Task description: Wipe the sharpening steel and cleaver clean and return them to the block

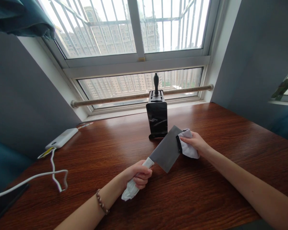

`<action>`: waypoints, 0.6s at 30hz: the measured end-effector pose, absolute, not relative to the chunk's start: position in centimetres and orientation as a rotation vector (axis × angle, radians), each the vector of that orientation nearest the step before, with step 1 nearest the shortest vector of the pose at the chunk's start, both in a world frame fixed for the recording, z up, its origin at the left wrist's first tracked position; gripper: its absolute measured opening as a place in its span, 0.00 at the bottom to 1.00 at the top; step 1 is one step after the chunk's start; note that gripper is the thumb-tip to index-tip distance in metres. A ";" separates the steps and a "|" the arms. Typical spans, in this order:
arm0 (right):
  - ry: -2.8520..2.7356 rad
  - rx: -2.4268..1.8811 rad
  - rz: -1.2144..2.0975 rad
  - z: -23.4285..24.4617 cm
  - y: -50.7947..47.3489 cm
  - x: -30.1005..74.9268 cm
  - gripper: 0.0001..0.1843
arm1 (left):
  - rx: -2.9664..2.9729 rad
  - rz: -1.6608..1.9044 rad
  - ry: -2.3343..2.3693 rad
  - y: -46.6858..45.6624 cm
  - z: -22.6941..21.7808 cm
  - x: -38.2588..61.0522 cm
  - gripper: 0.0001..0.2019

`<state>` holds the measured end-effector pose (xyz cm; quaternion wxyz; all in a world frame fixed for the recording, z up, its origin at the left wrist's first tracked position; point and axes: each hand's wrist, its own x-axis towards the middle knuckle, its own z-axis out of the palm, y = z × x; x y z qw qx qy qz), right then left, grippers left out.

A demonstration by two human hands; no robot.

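A cleaver [166, 150] with a broad grey blade is held over the table, its blade pointing up and to the right. Its handle is wrapped in white material, and my left hand [139, 174] is closed around it. My right hand [197, 143] pinches a white cloth [188, 150] with a dark edge, which lies against the far end of the blade. Just behind the blade stands a black knife block [157, 118]. One dark handle [156, 83] sticks up from its slotted top.
The brown wooden table [105, 143] reaches to the window sill. On its left lies a white power bank [62, 139] with a white cable [54, 169] trailing toward the near left. A horizontal rail [115, 100] crosses the window behind the block.
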<state>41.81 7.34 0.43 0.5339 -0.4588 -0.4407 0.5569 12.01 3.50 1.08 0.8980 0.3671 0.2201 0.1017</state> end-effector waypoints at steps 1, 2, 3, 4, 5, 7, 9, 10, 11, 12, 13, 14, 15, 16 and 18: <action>-1.035 -1.097 1.320 0.3 7.4 41.9 0.18 | 0.761 0.207 0.456 3.5 1.1 12.0 0.08; -1.021 -1.100 1.312 0.3 7.5 41.9 0.18 | 0.763 0.206 0.457 3.5 1.1 12.0 0.08; -1.009 -1.103 1.305 0.3 7.5 41.9 0.18 | 0.766 0.205 0.458 3.5 1.0 12.0 0.09; -0.998 -1.104 1.298 0.2 7.5 41.9 0.18 | 0.768 0.205 0.459 3.6 1.0 12.0 0.09; -0.988 -1.105 1.292 0.3 7.5 41.9 0.18 | 0.771 0.206 0.460 3.6 1.0 12.0 0.09; -0.971 -1.103 1.278 0.3 7.5 41.7 0.18 | 0.773 0.206 0.461 3.6 1.0 12.0 0.09; -0.956 -1.096 1.259 0.3 7.4 41.6 0.19 | 0.773 0.206 0.463 3.6 1.0 11.9 0.09; -0.948 -1.093 1.247 0.3 7.4 41.6 0.19 | 0.773 0.207 0.463 3.6 0.9 11.9 0.09; -0.940 -1.092 1.235 0.2 7.5 41.6 0.20 | 0.773 0.208 0.464 3.6 0.9 11.9 0.08; -0.930 -1.095 1.223 0.2 7.5 41.6 0.20 | 0.773 0.212 0.465 3.6 0.9 11.9 0.08; -0.918 -1.100 1.213 0.1 7.6 41.7 0.20 | 0.773 0.215 0.466 3.6 0.8 11.9 0.08; -0.904 -1.107 1.204 0.0 7.7 41.7 0.21 | 0.772 0.215 0.466 3.5 0.8 11.8 0.09; -0.887 -1.114 1.200 0.0 7.8 41.7 0.20 | 0.772 0.216 0.466 3.5 0.8 11.8 0.09; -0.865 -1.119 1.200 -0.1 7.9 41.7 0.20 | 0.773 0.216 0.465 3.5 0.8 11.8 0.09; -0.808 -1.116 1.208 -0.4 8.1 41.6 0.20 | 0.775 0.219 0.464 3.4 0.7 11.9 0.09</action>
